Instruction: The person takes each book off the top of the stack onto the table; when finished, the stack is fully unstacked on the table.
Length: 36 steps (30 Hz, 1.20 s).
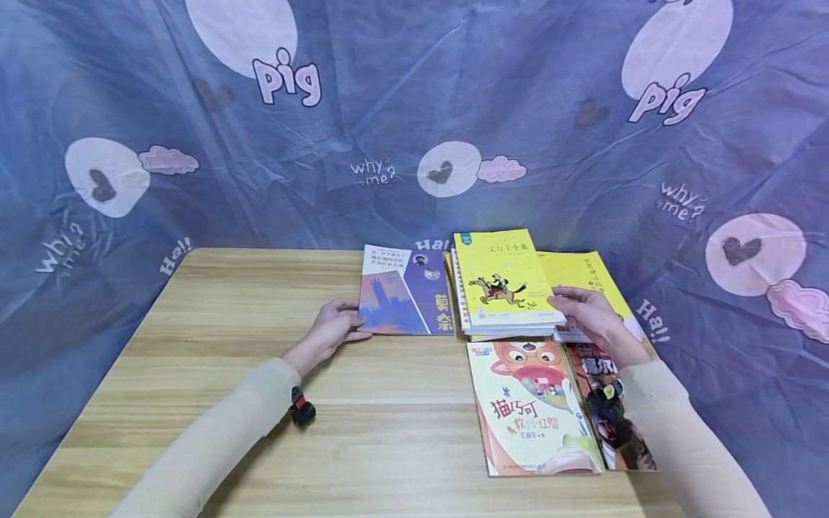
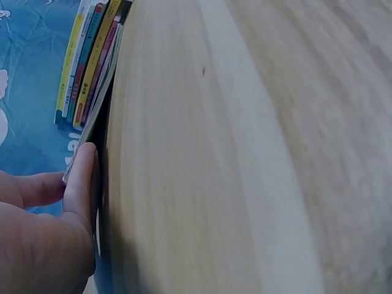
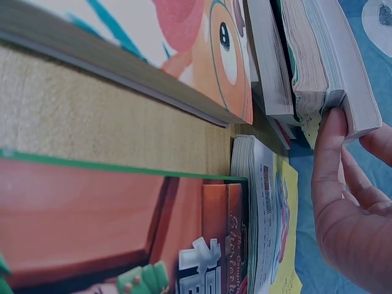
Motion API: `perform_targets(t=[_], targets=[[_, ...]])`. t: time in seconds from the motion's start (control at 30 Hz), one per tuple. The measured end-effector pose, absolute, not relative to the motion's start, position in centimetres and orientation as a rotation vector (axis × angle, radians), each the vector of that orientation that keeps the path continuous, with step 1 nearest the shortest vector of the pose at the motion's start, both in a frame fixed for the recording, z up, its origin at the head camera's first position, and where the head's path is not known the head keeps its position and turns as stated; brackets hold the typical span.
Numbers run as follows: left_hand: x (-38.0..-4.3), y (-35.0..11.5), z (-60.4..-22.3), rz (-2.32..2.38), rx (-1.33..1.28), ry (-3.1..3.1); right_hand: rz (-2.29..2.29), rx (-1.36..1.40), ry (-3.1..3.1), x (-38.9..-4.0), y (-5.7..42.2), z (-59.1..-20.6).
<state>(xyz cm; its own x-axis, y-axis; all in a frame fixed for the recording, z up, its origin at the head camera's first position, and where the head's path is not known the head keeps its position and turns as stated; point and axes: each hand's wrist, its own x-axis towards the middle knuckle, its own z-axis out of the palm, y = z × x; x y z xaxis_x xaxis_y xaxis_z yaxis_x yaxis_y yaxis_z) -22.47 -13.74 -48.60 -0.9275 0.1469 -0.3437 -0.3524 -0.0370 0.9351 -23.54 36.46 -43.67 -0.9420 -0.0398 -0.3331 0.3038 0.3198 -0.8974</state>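
Observation:
My left hand (image 1: 329, 329) pinches the near left corner of a thin purple and white book (image 1: 401, 291), thumb and fingers on either side of its edge. To the right of it stands a stack of books, topped by a yellow book (image 1: 495, 259) with a horse and riders on its cover. My right hand (image 1: 592, 316) holds this yellow book by its near right corner. In the right wrist view, a fingertip (image 3: 332, 122) lies between the page blocks and the thumb is on the cover side. The stack's spines (image 2: 89, 67) show in the left wrist view.
Another yellow book (image 1: 586, 270) lies behind my right hand. Closer in, a picture book (image 1: 537, 417) with a cartoon cat lies beside a dark-covered book (image 1: 622, 439), partly hidden by my right forearm. A blue printed cloth (image 1: 401, 108) hangs around the wooden table (image 1: 227, 309).

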Motion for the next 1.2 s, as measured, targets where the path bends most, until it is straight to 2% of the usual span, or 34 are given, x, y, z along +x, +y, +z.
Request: perform_targets(t=[0.37, 0.53, 1.2], targets=[[-22.4, -15.3, -47.3, 1.748, -0.077, 2.429, -1.627, 0.234, 2.308, -23.3, 36.3, -43.3], [-22.6, -14.7, -46.5, 1.805, -0.059, 2.415, -1.618, 0.232, 2.312, -23.2, 36.4, -43.2], [-24.4, -3.3, -45.9, 2.026, -0.004, 1.913, -1.600, 0.231, 2.310, -23.1, 36.1, -43.1]])
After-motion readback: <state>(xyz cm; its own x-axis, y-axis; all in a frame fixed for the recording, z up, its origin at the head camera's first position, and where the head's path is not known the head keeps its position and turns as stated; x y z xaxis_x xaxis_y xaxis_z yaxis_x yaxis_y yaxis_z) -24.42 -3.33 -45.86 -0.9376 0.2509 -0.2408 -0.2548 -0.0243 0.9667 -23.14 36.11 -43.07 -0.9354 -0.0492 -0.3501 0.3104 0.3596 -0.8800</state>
